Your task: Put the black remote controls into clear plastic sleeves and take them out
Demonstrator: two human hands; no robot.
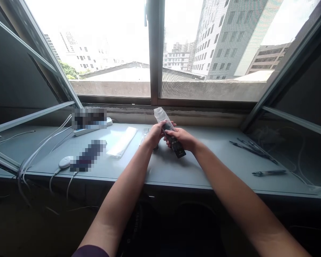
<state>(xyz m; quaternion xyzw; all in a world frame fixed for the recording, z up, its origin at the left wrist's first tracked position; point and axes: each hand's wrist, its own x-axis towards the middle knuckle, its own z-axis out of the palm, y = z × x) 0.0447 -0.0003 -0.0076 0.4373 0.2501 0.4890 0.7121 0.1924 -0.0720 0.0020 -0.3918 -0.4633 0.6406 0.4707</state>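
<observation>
A black remote control with small buttons is held slantwise above the table, partly inside a clear plastic sleeve. The sleeve sticks out past its far end. My left hand is closed around the sleeve and the upper part of the remote, thumb on top. Lower down, my right hand grips the remote from the right side, its thumb across the face. The fingers of both hands nearly meet. A dark thing beneath my left hand is mostly hidden. Left of the hands lies a pile of flat clear plastic sleeves.
A pale table stands under a window. At right lie several dark pens and a single pen. On the left are a white power strip, a round white charger, loose cables and blurred-out objects. Metal frame bars rise on both sides.
</observation>
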